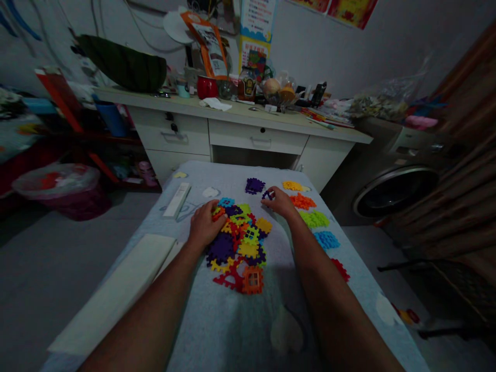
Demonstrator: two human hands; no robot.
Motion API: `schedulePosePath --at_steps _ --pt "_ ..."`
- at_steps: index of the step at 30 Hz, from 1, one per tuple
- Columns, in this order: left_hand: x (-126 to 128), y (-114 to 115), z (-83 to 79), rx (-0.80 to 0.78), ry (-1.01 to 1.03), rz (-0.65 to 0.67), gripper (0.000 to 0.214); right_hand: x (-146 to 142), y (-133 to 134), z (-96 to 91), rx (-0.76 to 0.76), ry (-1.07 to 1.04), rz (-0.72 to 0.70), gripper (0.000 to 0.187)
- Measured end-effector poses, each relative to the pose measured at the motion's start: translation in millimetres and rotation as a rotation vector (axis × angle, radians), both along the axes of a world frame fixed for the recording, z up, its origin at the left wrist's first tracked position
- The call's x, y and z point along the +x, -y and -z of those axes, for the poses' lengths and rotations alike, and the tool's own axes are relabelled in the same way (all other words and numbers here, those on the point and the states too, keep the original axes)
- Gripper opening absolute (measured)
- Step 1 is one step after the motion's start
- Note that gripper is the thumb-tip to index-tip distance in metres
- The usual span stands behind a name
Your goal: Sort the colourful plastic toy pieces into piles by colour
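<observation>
No word or number can be read with certainty. Beyond the left hand [207,223], the pouch [213,49] has a pale label with blurred print. Beyond the gap between it and the right hand [277,201], the poster [259,19] bears lines of seemingly Chinese characters, and the jar [247,84] an illegible label. Left of the left hand, the box [177,200] shows faint marks.

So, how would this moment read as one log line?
left hand: at mixed pile | right hand: holding purple piece | nearby: purple pile
</observation>
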State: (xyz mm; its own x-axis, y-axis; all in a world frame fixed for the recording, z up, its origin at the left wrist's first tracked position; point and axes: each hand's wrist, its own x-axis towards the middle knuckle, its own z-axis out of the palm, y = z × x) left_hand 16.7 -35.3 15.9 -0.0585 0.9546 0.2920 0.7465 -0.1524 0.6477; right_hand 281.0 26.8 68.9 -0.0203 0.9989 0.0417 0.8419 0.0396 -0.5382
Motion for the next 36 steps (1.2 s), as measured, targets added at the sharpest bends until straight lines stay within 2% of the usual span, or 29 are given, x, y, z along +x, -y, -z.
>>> schedulePosePath --at_steps 6,10,13,17,23,30,33,36 --pt "-1 -1 2.5 0.039 -0.034 0.015 0.035 -11 -44 19.8 0.131 0.04 0.176 0.048" --pt "-1 -2 2.1 0.035 -0.045 0.005 0.037 -16 -59 23.6 0.159 0.02 0.244 0.05" --pt "0 -1 -0.5 0.022 -0.033 0.015 0.038 -18 -63 26.1 0.149 0.003 0.239 0.052" --pt "1 0 -2.5 0.007 -0.032 0.003 0.038 -20 -61 32.6 0.153 -0.106 0.18 0.054" --pt "1 0 0.5 0.018 -0.037 -0.004 0.036 -21 -45 38.9 0.129 -0.239 0.051 0.044" --pt "0 1 0.3 0.006 -0.039 0.001 0.037 -16 -38 43.2 0.171 -0.27 0.026 0.037" --pt "1 1 -0.6 0.008 -0.042 0.004 0.036 -12 -36 36.4 0.226 -0.229 0.039 0.035" --pt "1 1 -1.3 -0.002 -0.038 -0.001 0.036 -6 -30 18.9 0.138 -0.204 -0.046 0.028"
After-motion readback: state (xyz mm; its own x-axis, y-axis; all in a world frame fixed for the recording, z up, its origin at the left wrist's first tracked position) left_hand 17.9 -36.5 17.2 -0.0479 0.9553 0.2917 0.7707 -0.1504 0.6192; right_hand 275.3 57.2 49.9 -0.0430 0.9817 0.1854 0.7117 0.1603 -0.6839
